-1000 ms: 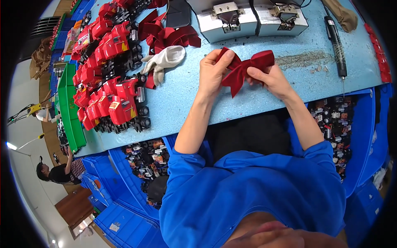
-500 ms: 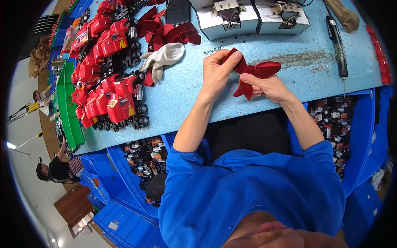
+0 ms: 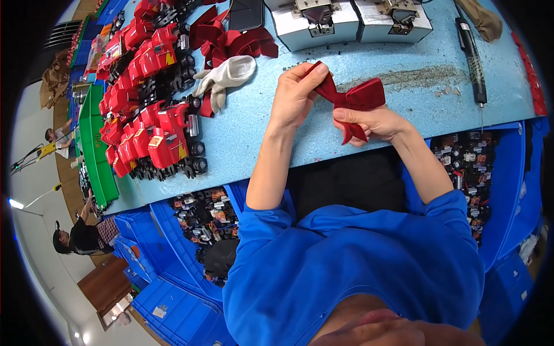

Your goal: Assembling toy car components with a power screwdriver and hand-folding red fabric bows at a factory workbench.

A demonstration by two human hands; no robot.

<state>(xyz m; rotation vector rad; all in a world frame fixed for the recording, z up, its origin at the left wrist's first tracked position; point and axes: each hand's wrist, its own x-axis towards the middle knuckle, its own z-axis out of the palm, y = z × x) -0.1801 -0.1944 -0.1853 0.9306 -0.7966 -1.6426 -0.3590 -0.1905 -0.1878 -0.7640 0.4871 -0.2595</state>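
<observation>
A dark red ribbon bow (image 3: pixel 365 96) is held between both hands over the front of the blue table. My left hand (image 3: pixel 296 95) pinches its left end between thumb and fingers. Below the knot, my right hand (image 3: pixel 369 122) is closed on the bow, thumb on top, with a pointed tail hanging past the fingers. The bow's right loop stands out above the right hand. Several loose dark red ribbon pieces (image 3: pixel 242 44) lie at the back left, beside a white glove (image 3: pixel 229 75).
Rows of red toy trucks (image 3: pixel 164 138) fill the table's left side, by a green tray (image 3: pixel 98 150). Two white boxes with metal fixtures (image 3: pixel 314 23) stand at the back. An electric screwdriver (image 3: pixel 473 63) lies right. Blue bins (image 3: pixel 508 190) of small parts sit below. Other people are far left.
Both hands have shifted slightly left with the bow. Its right loop has turned and now looks wider and more upright, and the tail has swung right, closer under the right hand.
</observation>
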